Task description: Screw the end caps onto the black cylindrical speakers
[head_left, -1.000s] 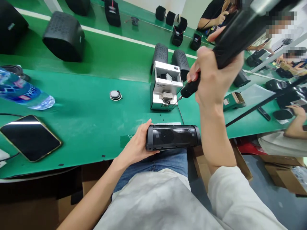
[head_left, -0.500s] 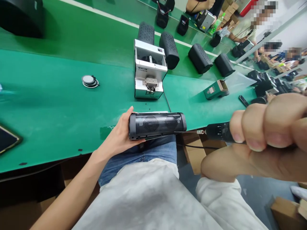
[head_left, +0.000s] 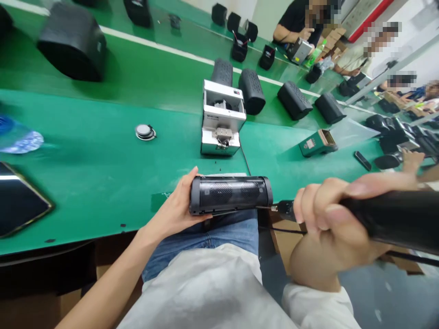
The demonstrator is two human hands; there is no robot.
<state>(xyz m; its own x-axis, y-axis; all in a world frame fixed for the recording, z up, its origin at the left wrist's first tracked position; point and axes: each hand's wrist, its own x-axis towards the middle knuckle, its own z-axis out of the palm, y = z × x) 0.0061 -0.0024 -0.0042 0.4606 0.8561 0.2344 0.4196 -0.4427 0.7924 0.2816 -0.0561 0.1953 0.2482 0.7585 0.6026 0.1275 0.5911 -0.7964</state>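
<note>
My left hand (head_left: 179, 201) grips the left end of a black speaker housing (head_left: 233, 194), with perforated round patches along its face. It lies lengthwise at the table's front edge, just above my lap. My right hand (head_left: 329, 219) is wrapped round a black electric screwdriver (head_left: 394, 217) held level from the right. Its thin bit reaches the lower right edge of the housing; whether a screw sits under the tip cannot be made out. Behind the housing stands a silver-white screw feeder (head_left: 222, 121), with a few tiny dark specks on the table before it.
A round speaker driver (head_left: 145, 132) lies on the green table (head_left: 103, 173). Several black housings (head_left: 295, 100) stand along the belt behind. A green box (head_left: 317, 142) is at right, a dark panel (head_left: 22, 201) at left. Other people (head_left: 298, 27) work farther back.
The view has shifted, so the scene sits lower and more to the right. My right hand and the screwdriver have come closer to the housing; my left hand keeps its grip.
</note>
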